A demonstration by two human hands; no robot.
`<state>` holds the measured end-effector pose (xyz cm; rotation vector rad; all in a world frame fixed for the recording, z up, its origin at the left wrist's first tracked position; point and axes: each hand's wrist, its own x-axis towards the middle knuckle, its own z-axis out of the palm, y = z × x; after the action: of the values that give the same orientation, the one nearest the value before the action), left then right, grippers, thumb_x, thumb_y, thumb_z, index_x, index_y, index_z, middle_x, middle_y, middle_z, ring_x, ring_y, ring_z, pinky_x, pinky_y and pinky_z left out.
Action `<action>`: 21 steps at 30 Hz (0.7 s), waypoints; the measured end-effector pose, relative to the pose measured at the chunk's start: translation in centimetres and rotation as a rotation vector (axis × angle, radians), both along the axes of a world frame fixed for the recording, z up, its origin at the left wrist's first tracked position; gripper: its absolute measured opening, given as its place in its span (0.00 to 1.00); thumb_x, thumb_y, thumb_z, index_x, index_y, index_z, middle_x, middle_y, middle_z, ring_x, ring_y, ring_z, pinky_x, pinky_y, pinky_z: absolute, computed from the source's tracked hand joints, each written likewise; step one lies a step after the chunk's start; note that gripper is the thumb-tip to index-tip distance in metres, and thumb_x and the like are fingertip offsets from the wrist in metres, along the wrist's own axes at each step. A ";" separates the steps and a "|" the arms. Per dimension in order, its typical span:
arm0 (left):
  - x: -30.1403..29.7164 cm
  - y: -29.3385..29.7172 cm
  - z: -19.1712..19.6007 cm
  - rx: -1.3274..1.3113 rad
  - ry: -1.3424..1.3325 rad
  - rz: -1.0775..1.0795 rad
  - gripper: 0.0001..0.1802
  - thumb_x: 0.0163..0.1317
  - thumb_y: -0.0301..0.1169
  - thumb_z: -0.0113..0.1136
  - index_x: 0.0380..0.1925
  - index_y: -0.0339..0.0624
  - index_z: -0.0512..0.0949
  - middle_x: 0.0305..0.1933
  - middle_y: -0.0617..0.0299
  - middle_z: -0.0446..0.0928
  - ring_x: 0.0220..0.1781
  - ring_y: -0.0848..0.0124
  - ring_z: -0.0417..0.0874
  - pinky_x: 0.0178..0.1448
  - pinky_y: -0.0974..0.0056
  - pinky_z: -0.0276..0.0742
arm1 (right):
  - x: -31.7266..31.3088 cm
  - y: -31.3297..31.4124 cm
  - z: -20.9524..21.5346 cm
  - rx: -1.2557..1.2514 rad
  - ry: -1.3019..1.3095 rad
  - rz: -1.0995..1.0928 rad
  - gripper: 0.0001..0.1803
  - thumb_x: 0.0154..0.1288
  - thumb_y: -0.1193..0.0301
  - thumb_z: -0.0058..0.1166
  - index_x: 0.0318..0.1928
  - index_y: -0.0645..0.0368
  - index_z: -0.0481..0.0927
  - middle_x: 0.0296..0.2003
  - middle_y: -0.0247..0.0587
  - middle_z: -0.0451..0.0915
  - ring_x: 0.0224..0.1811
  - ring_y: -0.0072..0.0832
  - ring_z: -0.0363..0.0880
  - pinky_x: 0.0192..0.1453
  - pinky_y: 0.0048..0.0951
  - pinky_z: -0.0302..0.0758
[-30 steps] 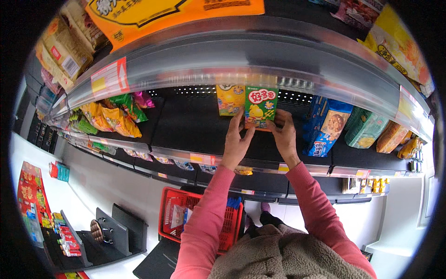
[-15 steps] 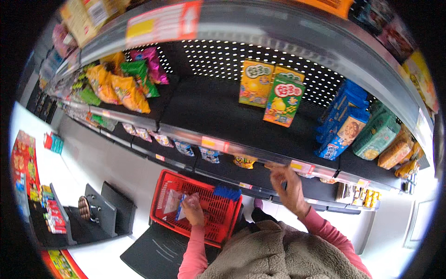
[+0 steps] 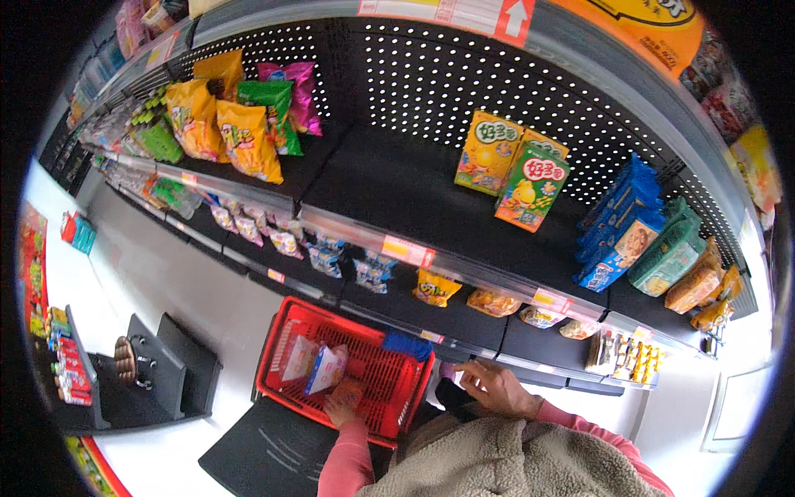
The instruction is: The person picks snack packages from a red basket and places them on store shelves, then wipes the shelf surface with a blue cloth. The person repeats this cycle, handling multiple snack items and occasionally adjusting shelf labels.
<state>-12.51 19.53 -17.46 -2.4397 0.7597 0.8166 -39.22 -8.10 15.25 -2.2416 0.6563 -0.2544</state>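
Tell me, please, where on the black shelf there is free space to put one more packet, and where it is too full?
The black shelf is bare between the chip bags on its left and the two upright snack boxes. A narrower bare strip lies in front of those boxes. The right end is crowded with blue packets and green packets.

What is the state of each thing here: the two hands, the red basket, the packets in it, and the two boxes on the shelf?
Left hand: inside the red basket, on an orange packet.
Right hand: open, empty, fingers spread.
Red basket: on the floor, partly filled.
Orange packet: lying in the basket.
Blue-white packet: lying in the basket.
Green box: upright on the shelf.
Yellow box: upright behind it.
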 end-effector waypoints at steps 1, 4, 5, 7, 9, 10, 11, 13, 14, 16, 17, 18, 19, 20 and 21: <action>0.2 0.1 -0.6 -0.054 -0.046 -0.053 0.63 0.50 0.70 0.68 0.79 0.48 0.60 0.84 0.44 0.55 0.84 0.48 0.55 0.85 0.43 0.49 | -0.1 0.3 0.0 0.008 -0.011 -0.009 0.21 0.69 0.74 0.60 0.61 0.54 0.77 0.40 0.44 0.83 0.40 0.44 0.87 0.41 0.41 0.85; 1.7 0.2 -2.4 -0.272 -0.068 0.108 0.52 0.55 0.68 0.64 0.75 0.49 0.68 0.82 0.43 0.59 0.80 0.43 0.63 0.82 0.43 0.54 | -0.3 0.6 0.0 0.034 0.045 0.009 0.21 0.69 0.73 0.60 0.62 0.54 0.77 0.41 0.44 0.84 0.41 0.45 0.87 0.42 0.41 0.85; 1.6 -0.1 -3.0 -0.376 -0.128 0.148 0.43 0.62 0.61 0.60 0.70 0.46 0.72 0.77 0.42 0.66 0.74 0.43 0.69 0.78 0.43 0.59 | -0.3 0.8 0.1 0.061 0.091 0.026 0.22 0.70 0.71 0.59 0.64 0.53 0.77 0.41 0.45 0.84 0.41 0.46 0.88 0.43 0.42 0.85; 2.4 -0.1 -3.8 -0.289 -0.092 0.095 0.49 0.61 0.65 0.60 0.76 0.48 0.66 0.79 0.42 0.64 0.75 0.43 0.68 0.79 0.42 0.58 | -0.1 1.0 0.0 0.040 0.056 0.035 0.22 0.71 0.70 0.59 0.64 0.52 0.77 0.42 0.46 0.84 0.42 0.46 0.87 0.44 0.43 0.85; 2.5 -0.3 -4.0 -0.270 -0.016 0.156 0.50 0.58 0.66 0.63 0.73 0.46 0.69 0.76 0.41 0.67 0.72 0.42 0.71 0.79 0.41 0.59 | 0.2 1.3 -0.2 0.046 0.041 0.016 0.21 0.71 0.69 0.58 0.63 0.51 0.78 0.43 0.46 0.85 0.43 0.47 0.87 0.45 0.44 0.85; 2.6 -0.7 -3.9 -0.336 -0.054 0.134 0.45 0.61 0.64 0.61 0.70 0.44 0.72 0.73 0.42 0.69 0.70 0.43 0.73 0.78 0.41 0.61 | 0.3 1.4 -0.3 0.064 0.102 0.006 0.21 0.71 0.69 0.58 0.63 0.51 0.79 0.43 0.47 0.85 0.43 0.47 0.87 0.45 0.44 0.85; 2.3 -0.7 -3.4 -0.361 -0.065 0.128 0.41 0.63 0.62 0.59 0.66 0.42 0.75 0.71 0.43 0.72 0.68 0.43 0.74 0.77 0.42 0.63 | 0.1 1.5 -0.3 0.090 0.166 -0.003 0.20 0.71 0.68 0.58 0.63 0.51 0.79 0.43 0.48 0.85 0.43 0.48 0.87 0.46 0.45 0.85; 1.5 -0.6 -1.7 -0.403 -0.101 0.125 0.38 0.63 0.60 0.59 0.61 0.41 0.79 0.67 0.44 0.75 0.66 0.42 0.75 0.75 0.42 0.66 | 0.0 1.5 -0.4 0.012 0.114 0.033 0.20 0.73 0.67 0.57 0.64 0.50 0.77 0.43 0.49 0.86 0.42 0.49 0.87 0.44 0.45 0.85; 0.9 -1.0 -0.6 -0.428 -0.127 0.123 0.39 0.60 0.62 0.62 0.59 0.40 0.80 0.65 0.44 0.75 0.66 0.41 0.75 0.75 0.41 0.67 | -0.1 1.5 -0.5 0.094 0.114 0.021 0.20 0.74 0.66 0.57 0.64 0.50 0.77 0.43 0.49 0.86 0.41 0.51 0.88 0.44 0.46 0.86; 1.1 -1.8 2.4 -0.457 -0.067 0.122 0.42 0.53 0.62 0.69 0.57 0.39 0.81 0.65 0.43 0.75 0.67 0.40 0.75 0.75 0.41 0.68 | -0.1 1.6 -0.7 0.055 0.120 0.023 0.18 0.73 0.67 0.58 0.62 0.51 0.77 0.41 0.49 0.86 0.41 0.50 0.88 0.43 0.46 0.86; 1.6 -2.1 4.2 -0.456 0.016 0.126 0.45 0.49 0.62 0.73 0.58 0.39 0.80 0.66 0.43 0.74 0.68 0.40 0.74 0.75 0.41 0.69 | -0.2 1.5 -0.7 0.057 0.087 0.025 0.19 0.73 0.69 0.58 0.62 0.52 0.77 0.41 0.47 0.85 0.41 0.45 0.89 0.43 0.43 0.86; 2.1 -2.1 6.2 -0.456 0.082 0.120 0.48 0.45 0.62 0.77 0.59 0.38 0.80 0.67 0.42 0.74 0.69 0.40 0.73 0.75 0.41 0.69 | -0.2 1.4 -0.8 0.070 0.079 0.026 0.20 0.73 0.71 0.59 0.63 0.53 0.76 0.40 0.45 0.85 0.41 0.41 0.89 0.42 0.39 0.86; 2.7 -2.1 8.1 -0.475 0.170 0.107 0.52 0.41 0.59 0.81 0.62 0.37 0.77 0.69 0.41 0.72 0.70 0.40 0.73 0.76 0.42 0.69 | -0.1 1.4 -0.9 0.077 0.043 0.034 0.21 0.73 0.73 0.60 0.63 0.54 0.76 0.39 0.43 0.85 0.41 0.37 0.89 0.42 0.36 0.86; 3.3 -2.0 10.0 -0.496 0.242 0.082 0.56 0.38 0.56 0.84 0.66 0.37 0.74 0.71 0.40 0.71 0.72 0.40 0.72 0.76 0.44 0.70 | 0.1 1.3 -1.1 0.104 0.062 0.018 0.20 0.73 0.72 0.60 0.63 0.55 0.76 0.40 0.43 0.85 0.42 0.36 0.89 0.43 0.36 0.86; 3.9 -2.4 11.8 -0.491 0.285 0.038 0.59 0.36 0.53 0.86 0.69 0.37 0.71 0.73 0.40 0.69 0.73 0.41 0.71 0.76 0.45 0.70 | 0.4 1.1 -1.3 0.125 0.055 0.008 0.20 0.74 0.72 0.60 0.63 0.55 0.76 0.42 0.44 0.85 0.43 0.36 0.89 0.44 0.36 0.86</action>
<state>-8.59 17.17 -5.70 -2.8016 1.1355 1.1168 -38.86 -7.03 13.96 -2.1371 0.6744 -0.1440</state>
